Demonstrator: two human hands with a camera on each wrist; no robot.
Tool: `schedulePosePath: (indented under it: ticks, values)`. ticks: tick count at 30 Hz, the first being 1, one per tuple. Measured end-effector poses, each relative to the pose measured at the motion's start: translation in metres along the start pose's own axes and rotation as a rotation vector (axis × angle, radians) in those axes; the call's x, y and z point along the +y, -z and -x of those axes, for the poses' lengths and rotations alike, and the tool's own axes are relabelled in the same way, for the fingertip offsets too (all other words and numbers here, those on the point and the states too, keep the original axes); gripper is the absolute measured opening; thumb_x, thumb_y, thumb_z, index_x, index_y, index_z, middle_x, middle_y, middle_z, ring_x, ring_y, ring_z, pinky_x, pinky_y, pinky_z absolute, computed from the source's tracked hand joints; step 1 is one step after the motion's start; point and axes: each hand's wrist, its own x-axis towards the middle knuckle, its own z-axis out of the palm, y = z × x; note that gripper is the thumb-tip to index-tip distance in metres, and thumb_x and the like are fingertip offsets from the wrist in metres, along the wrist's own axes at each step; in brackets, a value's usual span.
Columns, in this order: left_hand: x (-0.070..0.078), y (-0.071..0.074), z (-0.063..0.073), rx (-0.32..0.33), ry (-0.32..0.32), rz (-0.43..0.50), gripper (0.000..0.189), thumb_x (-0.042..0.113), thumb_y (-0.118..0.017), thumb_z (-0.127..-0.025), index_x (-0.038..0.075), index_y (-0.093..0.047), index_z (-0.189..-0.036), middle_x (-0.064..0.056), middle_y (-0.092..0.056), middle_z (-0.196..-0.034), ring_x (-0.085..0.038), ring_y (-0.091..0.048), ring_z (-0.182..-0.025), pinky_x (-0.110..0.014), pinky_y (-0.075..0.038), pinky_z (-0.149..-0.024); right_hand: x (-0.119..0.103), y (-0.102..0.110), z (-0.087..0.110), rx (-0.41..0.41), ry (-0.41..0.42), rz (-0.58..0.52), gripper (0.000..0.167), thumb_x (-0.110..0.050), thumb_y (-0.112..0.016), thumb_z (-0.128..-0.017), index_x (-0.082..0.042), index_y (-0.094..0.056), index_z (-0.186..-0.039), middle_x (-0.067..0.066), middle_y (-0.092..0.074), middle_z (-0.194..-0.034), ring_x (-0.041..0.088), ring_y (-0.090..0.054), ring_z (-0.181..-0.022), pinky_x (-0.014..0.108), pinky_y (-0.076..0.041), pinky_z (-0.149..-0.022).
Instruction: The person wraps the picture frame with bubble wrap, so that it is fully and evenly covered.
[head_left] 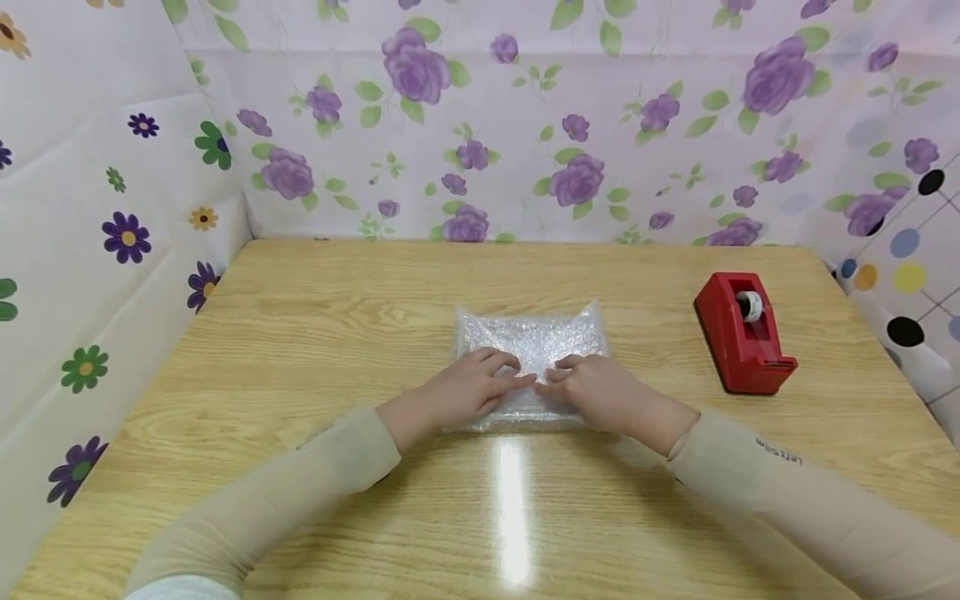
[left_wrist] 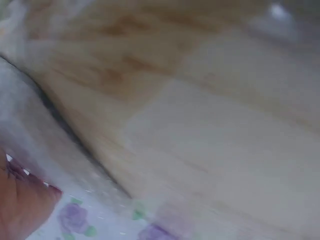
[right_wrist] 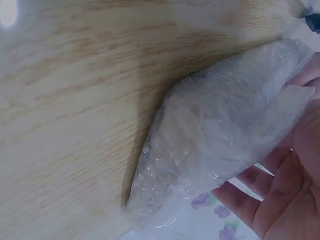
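Observation:
A flat, rectangular packet of clear bubble wrap [head_left: 536, 333] lies on the wooden table, its far corners sticking up in points. My left hand [head_left: 480, 385] rests on its left half, index finger stretched toward the middle. From the other side my right hand [head_left: 596, 392] touches the top, fingers lightly bent. The fingertips of both hands almost meet over the centre. In the right wrist view the bubble wrap [right_wrist: 210, 125] bulges along its near edge, the right hand's fingers [right_wrist: 237, 202] lying along it. What the wrap encloses cannot be made out. The left wrist view is blurred.
A red tape dispenser [head_left: 750, 333] with a white-cored roll stands on the table's right side. Floral sheeting [head_left: 525, 125] hangs behind the wooden table [head_left: 337, 283], and patterned sheets line both sides. Beige sleeves [head_left: 300, 479] cover the forearms.

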Motion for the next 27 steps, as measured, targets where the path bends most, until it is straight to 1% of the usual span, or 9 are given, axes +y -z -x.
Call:
schedulePosePath:
  ticks: [2,4,8,11,14,16,19,23,27]
  values:
    - [0.005,0.0,0.001,-0.012,0.018,-0.052,0.04,0.021,-0.055,-0.095,0.022,-0.054,-0.136,-0.005,-0.056,-0.127,-0.024,-0.052,-0.118,-0.042,-0.046,-0.099,0.0,-0.002,0.0,0.008,0.003,-0.013,0.053,0.01,-0.065,-0.071,-0.015,-0.069,-0.117,0.011,-0.068,-0.116,0.033,-0.062,-0.109,0.044,-0.054,-0.085]
    - [0.009,-0.001,0.002,-0.009,0.028,-0.099,0.04,0.022,-0.057,-0.094,0.022,-0.055,-0.134,-0.003,-0.057,-0.125,-0.023,-0.054,-0.116,-0.039,-0.049,-0.094,0.0,-0.003,0.0,0.011,0.006,-0.021,0.053,0.01,-0.065,-0.071,-0.015,-0.069,-0.117,0.011,-0.068,-0.116,0.033,-0.062,-0.109,0.045,-0.054,-0.085]
    - [0.016,-0.002,0.001,0.024,0.029,-0.123,0.038,0.018,-0.061,-0.091,0.018,-0.06,-0.13,-0.001,-0.059,-0.124,-0.019,-0.056,-0.112,-0.033,-0.052,-0.087,0.001,-0.005,0.0,0.012,0.005,-0.045,0.054,0.009,-0.066,-0.071,-0.015,-0.069,-0.119,0.011,-0.068,-0.117,0.033,-0.062,-0.11,0.045,-0.054,-0.087]
    - [0.02,-0.001,0.0,0.007,0.032,-0.099,0.04,0.011,-0.062,-0.089,0.013,-0.06,-0.129,-0.003,-0.059,-0.127,-0.02,-0.056,-0.114,-0.032,-0.051,-0.091,0.002,-0.007,0.0,0.012,0.0,-0.093,0.051,0.008,-0.067,-0.074,-0.014,-0.068,-0.12,0.012,-0.067,-0.118,0.034,-0.061,-0.111,0.046,-0.053,-0.089]
    - [0.024,0.0,0.0,-0.038,0.057,-0.052,0.04,0.004,-0.058,-0.09,0.007,-0.058,-0.13,-0.007,-0.057,-0.132,-0.022,-0.055,-0.119,-0.033,-0.048,-0.098,0.004,-0.011,0.001,0.026,-0.005,-0.152,0.048,0.006,-0.067,-0.076,-0.012,-0.067,-0.12,0.014,-0.068,-0.116,0.035,-0.062,-0.109,0.047,-0.052,-0.089]
    - [0.029,0.001,0.0,-0.07,0.096,-0.013,0.039,0.008,-0.052,-0.094,0.004,-0.055,-0.132,-0.01,-0.055,-0.135,-0.024,-0.053,-0.123,-0.035,-0.044,-0.104,0.005,-0.013,0.001,0.043,-0.016,-0.191,0.046,0.004,-0.067,-0.076,-0.01,-0.066,-0.12,0.016,-0.068,-0.114,0.035,-0.062,-0.107,0.047,-0.052,-0.089]
    - [0.042,0.002,0.002,-0.089,0.148,0.0,0.045,0.022,-0.045,-0.096,-0.001,-0.05,-0.135,-0.016,-0.05,-0.139,-0.028,-0.048,-0.129,-0.038,-0.038,-0.109,0.007,-0.015,0.003,0.063,-0.033,-0.22,0.046,0.002,-0.067,-0.076,-0.008,-0.064,-0.12,0.017,-0.068,-0.112,0.036,-0.063,-0.106,0.047,-0.052,-0.089]
    - [0.061,0.002,0.002,-0.108,0.212,-0.018,0.06,0.038,-0.042,-0.096,-0.005,-0.043,-0.139,-0.02,-0.042,-0.145,-0.031,-0.039,-0.136,-0.038,-0.031,-0.114,0.008,-0.014,0.006,0.084,-0.046,-0.23,0.047,0.003,-0.065,-0.076,-0.007,-0.063,-0.122,0.017,-0.067,-0.114,0.037,-0.062,-0.106,0.048,-0.052,-0.089]
    - [0.073,0.004,-0.002,-0.143,0.289,-0.018,0.064,0.042,-0.042,-0.097,-0.005,-0.04,-0.141,-0.019,-0.036,-0.149,-0.031,-0.034,-0.139,-0.038,-0.028,-0.115,0.009,-0.011,0.008,0.096,-0.051,-0.246,0.049,0.007,-0.062,-0.075,-0.007,-0.064,-0.122,0.016,-0.067,-0.116,0.037,-0.062,-0.108,0.049,-0.052,-0.088]
